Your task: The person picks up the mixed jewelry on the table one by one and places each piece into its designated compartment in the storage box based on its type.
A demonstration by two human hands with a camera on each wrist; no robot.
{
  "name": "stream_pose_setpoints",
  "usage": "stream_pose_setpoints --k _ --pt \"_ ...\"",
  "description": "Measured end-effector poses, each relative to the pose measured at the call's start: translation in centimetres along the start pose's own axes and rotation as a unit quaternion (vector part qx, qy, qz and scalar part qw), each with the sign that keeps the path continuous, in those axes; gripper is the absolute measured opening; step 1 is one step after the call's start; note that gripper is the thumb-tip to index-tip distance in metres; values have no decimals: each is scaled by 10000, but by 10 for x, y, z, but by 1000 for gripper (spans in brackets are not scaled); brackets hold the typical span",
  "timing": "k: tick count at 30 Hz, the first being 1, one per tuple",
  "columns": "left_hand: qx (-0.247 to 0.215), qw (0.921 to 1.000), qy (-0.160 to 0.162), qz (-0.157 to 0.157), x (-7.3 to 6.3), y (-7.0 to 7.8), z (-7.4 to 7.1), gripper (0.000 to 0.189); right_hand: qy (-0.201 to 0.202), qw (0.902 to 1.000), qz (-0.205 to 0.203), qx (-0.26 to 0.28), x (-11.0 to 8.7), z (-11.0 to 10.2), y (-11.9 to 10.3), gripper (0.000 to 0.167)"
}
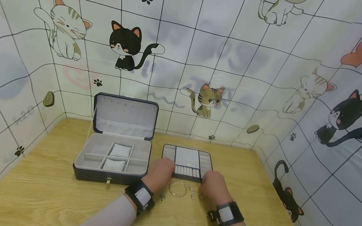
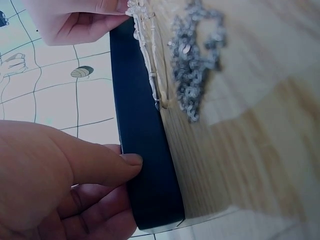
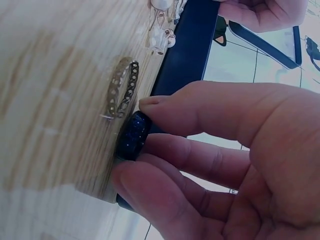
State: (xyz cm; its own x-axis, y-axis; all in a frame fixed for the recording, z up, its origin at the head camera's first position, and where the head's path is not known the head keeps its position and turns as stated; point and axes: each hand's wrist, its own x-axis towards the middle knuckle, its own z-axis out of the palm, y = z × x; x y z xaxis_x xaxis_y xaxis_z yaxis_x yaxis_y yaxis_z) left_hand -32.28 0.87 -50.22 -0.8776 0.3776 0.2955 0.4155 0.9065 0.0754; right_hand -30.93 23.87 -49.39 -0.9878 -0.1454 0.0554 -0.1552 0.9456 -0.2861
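A dark blue jewelry tray point(image 1: 188, 177) with pale compartments lies on the table. My left hand point(image 1: 161, 171) grips its front left corner, the thumb point(image 2: 132, 161) against the front side and the other fingers around the end. At the front right corner, my right hand point(image 1: 214, 187) holds the tray with curled fingers. A small glittering dark blue piece point(image 3: 134, 135) sits between the right fingertips; whether they touch it, I cannot tell. Before the tray lie a silver chain point(image 2: 192, 60), a gold-coloured bangle point(image 1: 177, 189), pearl earrings point(image 3: 160, 37) and a patterned ring-like piece point(image 3: 122, 90).
To the left stands an open dark jewelry box point(image 1: 92, 175), its lid point(image 1: 125, 115) upright, with two white cushions point(image 1: 120, 151) in its compartments. A cat-printed cloth point(image 1: 175, 52) hangs around the back and sides of the wooden table point(image 1: 39, 186).
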Motion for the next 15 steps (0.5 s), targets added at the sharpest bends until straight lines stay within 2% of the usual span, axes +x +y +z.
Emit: stream_pose_setpoints --k 7,11,15 --pt "-20 9999 103 72 0 -2 2 8 215 9996 -75 -174 1 1 0 39" --pt "-71 9998 164 81 1 -2 3 15 367 9990 -125 -210 1 3 0 36" --pt "-106 9999 117 63 1 -2 3 16 320 9991 -29 -259 2 5 -1 31"
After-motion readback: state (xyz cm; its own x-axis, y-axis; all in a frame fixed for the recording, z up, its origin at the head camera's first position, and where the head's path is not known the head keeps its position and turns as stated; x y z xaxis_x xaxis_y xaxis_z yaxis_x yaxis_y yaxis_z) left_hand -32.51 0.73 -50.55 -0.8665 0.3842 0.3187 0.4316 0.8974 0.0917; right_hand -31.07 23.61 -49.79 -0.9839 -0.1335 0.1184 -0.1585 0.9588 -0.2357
